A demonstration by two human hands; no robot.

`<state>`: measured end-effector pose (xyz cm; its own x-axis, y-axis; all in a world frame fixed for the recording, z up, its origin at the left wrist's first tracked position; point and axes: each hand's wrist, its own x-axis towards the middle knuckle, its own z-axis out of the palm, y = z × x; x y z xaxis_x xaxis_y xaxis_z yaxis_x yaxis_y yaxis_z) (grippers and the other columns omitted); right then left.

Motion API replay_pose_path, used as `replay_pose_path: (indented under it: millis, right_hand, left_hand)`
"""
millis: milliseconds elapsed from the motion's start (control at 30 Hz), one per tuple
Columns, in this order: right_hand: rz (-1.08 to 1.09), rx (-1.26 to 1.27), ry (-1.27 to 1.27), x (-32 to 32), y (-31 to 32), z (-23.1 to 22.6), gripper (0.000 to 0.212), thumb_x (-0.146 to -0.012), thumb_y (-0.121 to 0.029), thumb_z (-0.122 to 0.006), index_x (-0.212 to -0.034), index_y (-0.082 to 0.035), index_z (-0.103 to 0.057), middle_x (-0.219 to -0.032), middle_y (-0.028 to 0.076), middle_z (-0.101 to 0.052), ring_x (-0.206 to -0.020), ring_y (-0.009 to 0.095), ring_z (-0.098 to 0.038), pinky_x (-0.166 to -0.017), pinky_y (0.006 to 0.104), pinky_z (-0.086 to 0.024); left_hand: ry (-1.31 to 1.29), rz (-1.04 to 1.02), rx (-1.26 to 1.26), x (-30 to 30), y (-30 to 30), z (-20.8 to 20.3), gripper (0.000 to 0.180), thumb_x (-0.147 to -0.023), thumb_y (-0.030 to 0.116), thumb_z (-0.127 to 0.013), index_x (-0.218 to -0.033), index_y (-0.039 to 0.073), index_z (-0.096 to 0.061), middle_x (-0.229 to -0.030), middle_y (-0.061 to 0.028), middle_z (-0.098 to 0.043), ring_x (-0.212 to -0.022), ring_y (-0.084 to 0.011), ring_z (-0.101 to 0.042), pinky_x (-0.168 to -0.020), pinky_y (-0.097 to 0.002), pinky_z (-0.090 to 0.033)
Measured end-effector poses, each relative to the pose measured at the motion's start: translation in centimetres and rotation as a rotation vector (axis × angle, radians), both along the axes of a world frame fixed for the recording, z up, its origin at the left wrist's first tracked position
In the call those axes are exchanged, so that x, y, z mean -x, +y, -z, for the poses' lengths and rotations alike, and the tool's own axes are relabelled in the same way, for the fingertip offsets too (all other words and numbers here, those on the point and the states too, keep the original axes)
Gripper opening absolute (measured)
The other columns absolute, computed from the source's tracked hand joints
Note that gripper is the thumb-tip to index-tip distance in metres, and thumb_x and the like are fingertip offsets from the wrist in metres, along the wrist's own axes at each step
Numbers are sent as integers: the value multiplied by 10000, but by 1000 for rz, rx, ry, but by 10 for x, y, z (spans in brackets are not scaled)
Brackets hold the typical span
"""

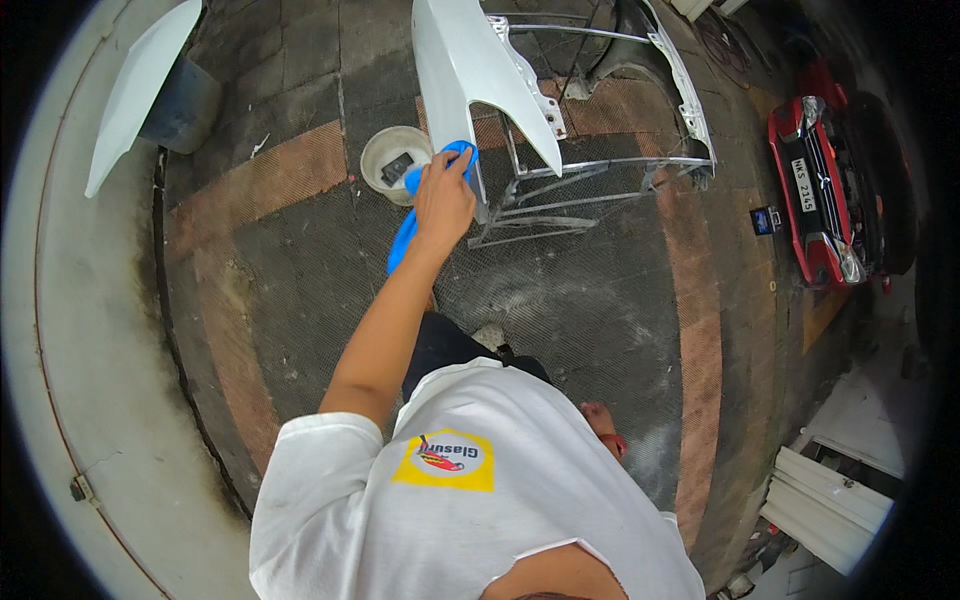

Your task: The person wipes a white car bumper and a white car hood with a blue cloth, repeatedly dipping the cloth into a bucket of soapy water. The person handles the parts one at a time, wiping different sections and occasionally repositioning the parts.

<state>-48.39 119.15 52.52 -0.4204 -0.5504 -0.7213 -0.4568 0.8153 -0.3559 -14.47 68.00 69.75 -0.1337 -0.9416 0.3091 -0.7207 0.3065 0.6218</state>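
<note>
My left hand (445, 203) stretches forward, closed on a blue cloth (403, 240). It presses the cloth's upper part against the lower edge of a white car fender (447, 70), while the rest dangles below my wrist. The fender is on a metal frame stand (610, 163) with open bars. Just left of that hand is a pale round bucket (378, 165) with a dark rectangular block inside. My right hand (598, 418) hangs low beside my body, a red band at its wrist; its fingers are mostly hidden, and nothing held shows.
At the upper left, another white curved panel (150, 85) rests by a blue-grey drum (185, 105), near the pale wall (85, 330). A red car front (825, 190) is at the right, with a small dark-blue box (765, 221) on the floor beside it. White ridged panels (825, 510) lie lower right.
</note>
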Motion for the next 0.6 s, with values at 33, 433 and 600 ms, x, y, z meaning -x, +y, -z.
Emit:
replay_pose_path:
  millis: [33,433,600]
  right_hand:
    - [17,-14,1,-2,-4,-2,521,-995,-458,-702,-1250,-6,-755,-1247,276,-739,-1205,426,-706,-1038,481,-538]
    - [245,-15,-69,-10,-7,1,606,-1031,-428,-698,-1412,42,-671,-1345,260,-732,-1262,361,-708,-1081,428,-537]
    - [249,12,-39,-9,-8,9,631,-1029,-430,-710,-1438,46,-650,-1341,261,-733,-1252,335,-717,-1070,422,-544]
  left_hand:
    - [-46,2,-6,-1,-14,10,480,-971,3,-591,-1427,105,-704,-1360,-155,-673,-1237,-410,-626,-1062,-507,-523]
    - [-128,-53,-74,21,-89,6,495,-940,70,-620,-1422,123,-720,-1379,-104,-683,-1247,-386,-636,-1064,-504,-540]
    - [-84,-65,-144,19,-116,-2,509,-937,95,-591,-1431,112,-712,-1370,-136,-714,-1221,-427,-666,-1069,-529,-538]
